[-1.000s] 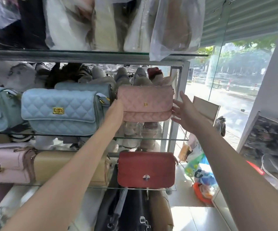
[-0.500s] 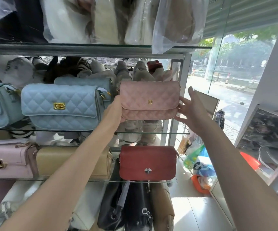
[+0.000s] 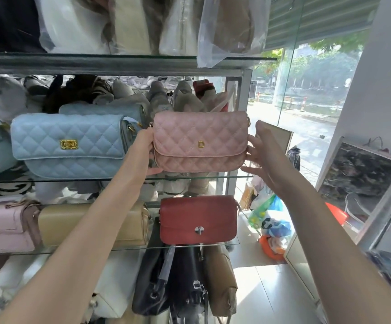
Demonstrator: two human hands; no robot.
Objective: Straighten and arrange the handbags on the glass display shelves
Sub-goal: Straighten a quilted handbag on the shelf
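Gripped at one end by the left hand (image 3: 143,150) and steadied by the right hand's (image 3: 263,150) spread fingers, the pink bag (image 3: 200,141) at the shelf's (image 3: 236,177) right end could be tipped off if pushed unevenly.

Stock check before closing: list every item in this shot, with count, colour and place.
pink handbag: one, quilted pink with gold D, right end of middle shelf, between the hands
blue handbags: at least three, light blue, middle shelf, left of the pink one
red handbag: one, red, right end of lower shelf
tan handbag: one, tan, lower shelf, left of the red one
pale pink handbag: one, lower shelf, far left
black bags: several, black, under the lower shelf
brown bag: one, brown, beside them
wrapped bags: several, clear plastic, top shelf
glass shelves: three, clear
left hand: grips the pink handbag's left end
right hand: straight fingers touch its right end
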